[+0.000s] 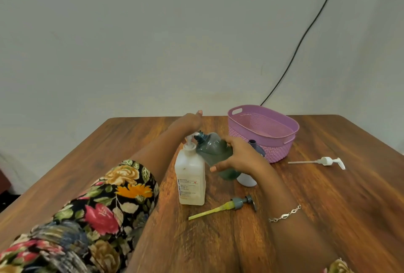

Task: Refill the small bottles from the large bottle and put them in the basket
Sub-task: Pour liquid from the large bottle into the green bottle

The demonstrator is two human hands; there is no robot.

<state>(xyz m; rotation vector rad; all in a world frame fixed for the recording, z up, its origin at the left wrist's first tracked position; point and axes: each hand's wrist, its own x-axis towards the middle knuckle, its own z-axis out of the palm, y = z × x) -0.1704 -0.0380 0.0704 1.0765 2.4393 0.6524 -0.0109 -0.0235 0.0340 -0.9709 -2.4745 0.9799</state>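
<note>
The tilted green bottle [213, 152], mid-frame, is gripped by the right hand [238, 157], its neck at the pump [189, 139] of the white bottle [191, 176]. The left hand [190, 121] lies over that pump with one finger straight, and I cannot tell its grip. The pink basket [262, 120] stands just to the upper right.

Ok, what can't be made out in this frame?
Head view throughout:
- Left hand: its own back hides the fingers, so its grip on the pump is unclear.
- Blue bottle: mostly behind the right hand, which holds the green bottle.
- White container: only its base shows under the right wrist.
- Basket: its floor is hidden by its near wall.
- Large bottle: the label is too small to read.
</note>
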